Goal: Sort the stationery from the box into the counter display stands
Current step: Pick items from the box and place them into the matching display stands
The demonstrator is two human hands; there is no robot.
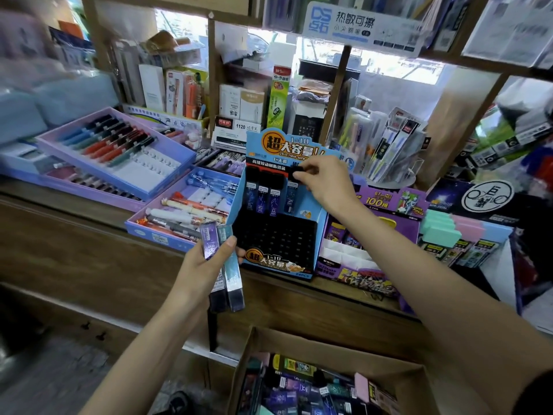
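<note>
Lead case point(291, 199) | right hand point(324, 182) pinches its cap, back row of display stand point(278, 238) at counter point(329, 287) front edge | left hand point(206, 262) grips spare cases point(235, 277) | best seated straight down

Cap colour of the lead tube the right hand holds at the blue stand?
Black cap on a dark blue lead tube; head view.
</note>
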